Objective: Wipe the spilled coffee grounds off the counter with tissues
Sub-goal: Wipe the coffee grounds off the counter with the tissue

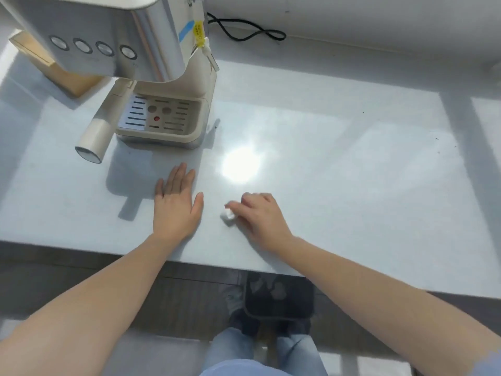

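My right hand holds a small crumpled white tissue against the white counter, near its front edge. Only part of the tissue shows at the fingertips. My left hand lies flat on the counter with straight fingers, just left of the tissue and in front of the coffee machine. A few dark specks of coffee grounds lie far to the right on the counter, and one speck sits beside the machine's base.
A cream and steel espresso machine with its portafilter handle sticking out stands at the back left. A wooden box sits behind it. A black cable lies by the wall. A dark bin stands on the floor below the counter edge.
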The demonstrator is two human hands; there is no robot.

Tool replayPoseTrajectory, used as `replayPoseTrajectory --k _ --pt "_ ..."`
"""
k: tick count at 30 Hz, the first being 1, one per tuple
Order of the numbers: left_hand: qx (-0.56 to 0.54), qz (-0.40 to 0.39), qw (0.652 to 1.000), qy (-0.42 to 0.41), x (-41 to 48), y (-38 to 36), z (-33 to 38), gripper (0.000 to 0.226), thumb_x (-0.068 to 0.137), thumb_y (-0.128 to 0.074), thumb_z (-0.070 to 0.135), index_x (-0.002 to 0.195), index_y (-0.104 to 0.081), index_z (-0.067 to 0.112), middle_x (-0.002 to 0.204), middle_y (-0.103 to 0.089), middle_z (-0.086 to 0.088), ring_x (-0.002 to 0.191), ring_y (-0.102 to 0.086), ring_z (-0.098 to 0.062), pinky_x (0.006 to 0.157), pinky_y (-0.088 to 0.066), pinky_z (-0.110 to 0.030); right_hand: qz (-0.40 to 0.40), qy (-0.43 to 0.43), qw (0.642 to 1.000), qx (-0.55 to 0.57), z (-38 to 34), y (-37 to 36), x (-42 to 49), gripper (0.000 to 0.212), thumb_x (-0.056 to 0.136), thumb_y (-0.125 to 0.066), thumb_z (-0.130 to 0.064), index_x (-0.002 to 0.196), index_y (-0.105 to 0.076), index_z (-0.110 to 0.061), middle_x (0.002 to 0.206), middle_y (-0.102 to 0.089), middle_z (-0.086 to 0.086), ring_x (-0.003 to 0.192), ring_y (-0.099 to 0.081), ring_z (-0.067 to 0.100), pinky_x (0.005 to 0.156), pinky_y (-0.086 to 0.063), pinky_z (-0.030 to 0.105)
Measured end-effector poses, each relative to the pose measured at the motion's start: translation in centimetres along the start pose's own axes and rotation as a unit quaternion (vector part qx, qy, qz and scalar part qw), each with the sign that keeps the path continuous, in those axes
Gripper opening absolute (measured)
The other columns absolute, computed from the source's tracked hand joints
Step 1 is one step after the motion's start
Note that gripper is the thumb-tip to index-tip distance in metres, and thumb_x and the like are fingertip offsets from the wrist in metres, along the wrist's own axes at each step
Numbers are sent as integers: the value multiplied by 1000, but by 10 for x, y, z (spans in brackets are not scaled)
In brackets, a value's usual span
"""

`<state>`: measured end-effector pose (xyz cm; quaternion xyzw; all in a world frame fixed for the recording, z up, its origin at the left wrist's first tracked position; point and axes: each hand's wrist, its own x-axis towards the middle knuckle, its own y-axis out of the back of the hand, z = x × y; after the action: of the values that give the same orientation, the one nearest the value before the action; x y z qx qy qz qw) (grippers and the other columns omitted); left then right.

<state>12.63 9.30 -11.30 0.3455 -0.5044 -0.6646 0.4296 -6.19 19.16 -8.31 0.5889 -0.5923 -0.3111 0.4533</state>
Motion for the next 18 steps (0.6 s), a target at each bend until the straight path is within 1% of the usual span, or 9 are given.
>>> replayPoseTrajectory --k 3,4,5,7,9,11,13,15,18 --pt "-22 -8 999 24 -3 5 13 52 94 -38 22 143 -29 10 157 -20 -10 147 -11 -21 118 -6 -49 -4 1 998 -60 18 13 -94 31 75 -66 -6 96 -62 -28 70 -48 -5 61 -47 16 72 -40 29" --pt "-30 -7 1000 6 -7 6 20 49 92 -39 19 140 -32 10 156 -22 -10 146 -13 -22 118 -7 -51 -4 -20 996 -83 31 22 -119 34 75 -66 -5 99 -59 -29 70 -48 -5 61 -48 16 73 -37 28" --pt "-36 -8 999 -33 -13 7 29 47 92 -39 17 138 -34 11 156 -23 -9 146 -14 -22 117 -8 -52 4 -48 993 -105 46 33 -141 35 77 -66 -7 101 -57 -30 70 -49 -5 61 -50 17 74 -35 27" --pt "-48 -29 990 -131 -23 5 59 48 92 -33 25 140 -35 18 158 -21 -3 147 -12 -19 118 -4 -49 22 -123 983 -133 78 61 -182 28 82 -61 -14 105 -55 -29 71 -49 -4 62 -54 20 74 -32 28" --pt "-51 -55 978 -194 -26 -1 93 52 93 -22 36 142 -35 22 159 -19 1 147 -9 -17 117 -3 -46 41 -214 963 -159 105 90 -216 20 86 -51 -24 105 -57 -29 72 -47 -5 63 -56 24 73 -32 30" --pt "-50 -79 973 -210 -28 -10 120 53 95 -20 39 145 -30 24 160 -15 2 148 -4 -15 118 0 -45 60 -322 930 -168 119 109 -235 21 85 -50 -25 103 -62 -26 72 -46 -4 62 -54 26 70 -32 31" --pt "-44 -94 974 -202 -31 -23 129 52 98 -22 39 148 -22 25 161 -9 5 147 4 -12 119 4 -44 88 -397 900 -156 113 110 -234 22 82 -54 -21 100 -66 -21 72 -44 -4 60 -51 28 68 -30 32" --pt "-34 -88 976 -195 -33 -30 128 52 98 -21 40 148 -19 27 161 -8 6 147 6 -10 119 4 -44 110 -414 893 -138 92 95 -220 22 80 -61 -14 101 -66 -20 74 -43 -5 62 -51 26 68 -29 31" --pt "-58 -88 975 -198 -33 -29 128 50 98 -18 41 146 -23 28 160 -12 8 147 4 -7 119 2 -43 91 -359 924 -97 49 60 -188 32 76 -70 -7 102 -63 -24 75 -47 -4 66 -49 20 71 -32 31"
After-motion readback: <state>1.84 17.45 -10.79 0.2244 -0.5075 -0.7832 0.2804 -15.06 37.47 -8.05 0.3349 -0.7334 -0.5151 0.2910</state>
